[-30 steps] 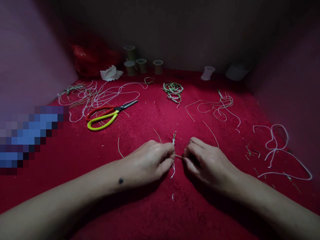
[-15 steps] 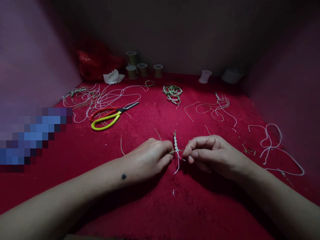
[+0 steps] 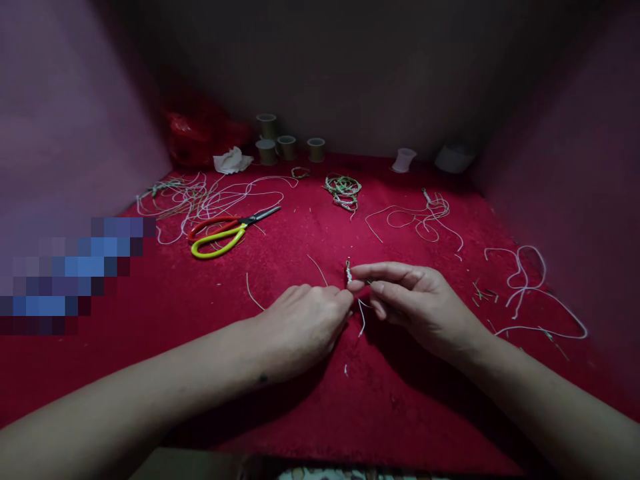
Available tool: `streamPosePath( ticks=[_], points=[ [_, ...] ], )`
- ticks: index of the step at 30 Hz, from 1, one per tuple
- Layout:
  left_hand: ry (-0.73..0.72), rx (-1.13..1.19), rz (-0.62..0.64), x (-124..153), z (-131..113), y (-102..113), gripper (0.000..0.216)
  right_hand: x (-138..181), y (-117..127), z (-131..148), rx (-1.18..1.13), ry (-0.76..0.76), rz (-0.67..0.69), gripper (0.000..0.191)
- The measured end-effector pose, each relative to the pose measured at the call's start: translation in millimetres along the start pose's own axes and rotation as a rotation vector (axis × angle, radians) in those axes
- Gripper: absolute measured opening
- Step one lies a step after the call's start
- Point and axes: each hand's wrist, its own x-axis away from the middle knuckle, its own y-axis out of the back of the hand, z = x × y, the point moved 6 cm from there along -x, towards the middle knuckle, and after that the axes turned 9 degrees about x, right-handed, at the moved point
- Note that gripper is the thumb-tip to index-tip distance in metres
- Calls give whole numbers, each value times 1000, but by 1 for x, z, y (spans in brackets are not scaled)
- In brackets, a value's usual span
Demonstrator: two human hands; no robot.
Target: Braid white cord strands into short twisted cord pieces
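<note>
A short knotted cord piece (image 3: 349, 275), white with a greenish strand, stands between my two hands over the red cloth (image 3: 310, 400). My left hand (image 3: 305, 323) is closed, its fingertips pinching the lower end of the cord. My right hand (image 3: 415, 300) is closed too, thumb and forefinger pinching the cord near its top from the right. A loose white tail (image 3: 362, 323) hangs below the pinch. Both forearms reach in from the bottom edge.
Scissors (image 3: 227, 231) with red and yellow handles lie at the left among loose white cords (image 3: 200, 197). A bundle of braided cords (image 3: 343, 188) sits further back. More cord loops (image 3: 525, 287) lie at the right. Small spools (image 3: 287, 147) and crumpled tissue (image 3: 231, 161) stand by the back wall.
My right hand rose and turned, its fingers now pinching the cord higher up. The knotted piece shifted upward a little. My left hand stayed close to the same spot.
</note>
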Motion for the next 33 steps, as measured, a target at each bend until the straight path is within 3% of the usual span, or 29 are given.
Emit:
streamPosePath(
  ticks=[6, 10, 12, 15, 17, 19, 20, 22, 23, 25, 29, 31, 33],
  points=[
    [-22, 264, -10, 9, -11, 24, 23, 6, -14, 2, 277, 149, 73, 27],
    [56, 440, 17, 10, -12, 40, 22, 8, -18, 11, 492, 366, 53, 16],
    [106, 478, 25, 5, -10, 48, 21, 6, -16, 10, 500, 336, 27, 11],
    [95, 367, -14, -12, -7, 63, 19, 1, -13, -1, 338, 161, 28, 14],
    [-51, 163, -267, -22, -11, 86, 16, -2, -11, -7, 152, 83, 46, 17],
    [-152, -36, -713, -17, -14, 111, 16, -4, -10, -11, -64, 33, 59, 17],
    [-176, -126, -875, -11, -16, 116, 20, -5, -9, -13, -163, 13, 59, 16],
    [-187, -182, -961, -4, -18, 113, 27, -6, -6, -17, -303, -30, 52, 14],
    [-173, -131, -917, -2, -18, 107, 25, -6, -5, -18, -347, -51, 52, 14],
    [-65, 110, -666, -4, -14, 85, 13, -6, -5, -20, -411, -83, 55, 12],
    [305, 923, -75, -3, -12, 14, 19, -6, -4, -21, -487, -85, 33, 8],
    [396, 1193, 18, -2, -18, -8, 22, -7, -3, -21, -505, -76, 7, 8],
    [403, 1427, 25, -6, -24, -21, 24, -8, -2, -22, -510, -71, -8, 7]
  ],
)
